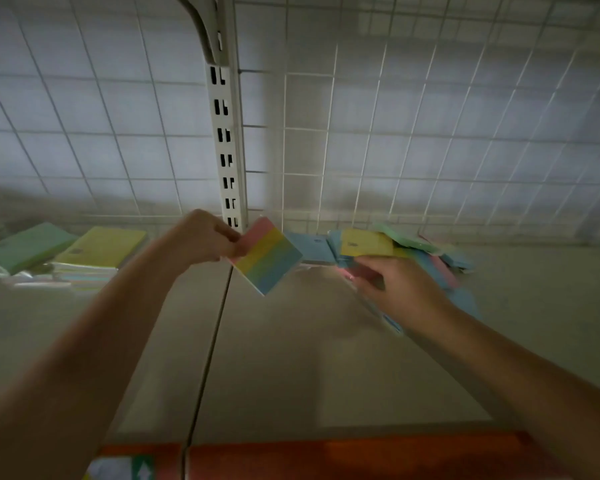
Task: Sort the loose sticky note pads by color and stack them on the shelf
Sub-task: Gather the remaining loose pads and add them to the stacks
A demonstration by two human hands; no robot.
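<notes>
while left hand [207, 239] pinches striped pad [266, 259] at frame centre, right hand [397, 289] reaches, fingers loosely spread, holding nothing, into loose pile [409, 251] centre right; sorting underway; next: pick matching pad, stack on shelf [291, 358].

Dim, flat light with a grey-blue cast; the brightest patch is the grid wall [430, 133] behind the shelf [309, 358]. Soft shadows pool along the shelf's back edge and under the right hand [395, 289]. Motion blur smears that hand and the pads [413, 251] by it. The wide lens bows the grid wires toward the corners. The shelf's orange front edge [361, 459] is out of focus.
</notes>
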